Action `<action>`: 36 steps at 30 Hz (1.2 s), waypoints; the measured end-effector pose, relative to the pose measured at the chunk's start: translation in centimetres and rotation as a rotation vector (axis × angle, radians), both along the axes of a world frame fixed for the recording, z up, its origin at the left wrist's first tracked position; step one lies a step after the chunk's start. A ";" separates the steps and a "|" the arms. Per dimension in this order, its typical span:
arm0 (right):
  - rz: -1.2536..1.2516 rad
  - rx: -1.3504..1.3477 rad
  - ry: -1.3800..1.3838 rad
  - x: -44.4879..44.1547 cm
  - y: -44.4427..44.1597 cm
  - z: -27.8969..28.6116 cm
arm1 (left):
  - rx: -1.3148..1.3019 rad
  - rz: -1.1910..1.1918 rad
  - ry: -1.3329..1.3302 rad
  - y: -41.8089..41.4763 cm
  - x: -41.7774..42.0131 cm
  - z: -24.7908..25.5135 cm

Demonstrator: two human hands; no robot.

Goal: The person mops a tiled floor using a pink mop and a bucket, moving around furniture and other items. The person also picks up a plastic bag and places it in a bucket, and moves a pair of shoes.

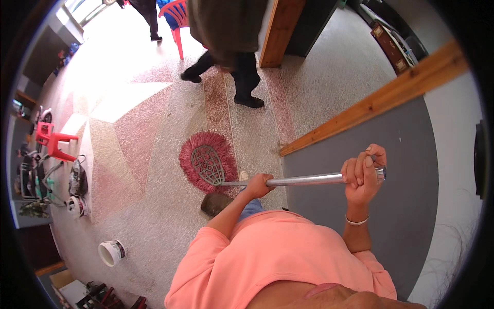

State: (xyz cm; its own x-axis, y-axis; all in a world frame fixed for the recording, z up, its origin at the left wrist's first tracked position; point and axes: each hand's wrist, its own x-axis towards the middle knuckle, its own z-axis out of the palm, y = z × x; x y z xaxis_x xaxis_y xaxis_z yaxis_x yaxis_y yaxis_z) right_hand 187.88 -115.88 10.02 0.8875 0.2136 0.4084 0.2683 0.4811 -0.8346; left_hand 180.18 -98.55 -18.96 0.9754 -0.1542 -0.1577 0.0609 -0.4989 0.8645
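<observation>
A mop with a shaggy pink-red head (227, 150) and a grey plastic frame (207, 165) rests on the terrazzo floor (170, 154). Its shiny metal handle (308, 180) runs rightward across my front. My left hand (259, 186) is wrapped around the handle's lower part, in front of my waist. Higher up, my right hand (362, 175) grips the handle close to its end; a bangle (357, 221) circles that wrist. Beside my legs, below the mop head, is a dark brown object (216, 204), partly hidden by my left forearm; I cannot tell what it is.
A person in dark trousers (247, 81) stands ahead, another farther off (148, 17) near a red plastic chair (178, 23). Red stools (61, 145) and white buckets (111, 253) (77, 206) are at left. A grey wall (366, 154) with wooden trim (370, 102) borders my right.
</observation>
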 end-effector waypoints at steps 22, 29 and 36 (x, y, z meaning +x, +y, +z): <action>0.282 0.101 0.065 28.2 16.5 5.8 | -0.212 0.476 0.234 11.1 14.6 -1.6; 0.228 0.200 0.146 40.0 17.8 5.7 | 0.051 0.443 0.312 14.8 20.7 5.8; 0.229 0.183 0.392 42.9 19.9 0.7 | 0.020 0.624 0.456 16.6 18.8 3.8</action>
State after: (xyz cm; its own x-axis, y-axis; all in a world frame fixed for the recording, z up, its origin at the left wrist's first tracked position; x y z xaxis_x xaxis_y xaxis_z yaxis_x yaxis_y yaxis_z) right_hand 230.79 -95.95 10.71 0.9206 0.3770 0.1017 -0.1793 0.6394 -0.7477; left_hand 199.01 -81.97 -15.16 0.7188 0.4100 -0.5614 0.6837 -0.2704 0.6778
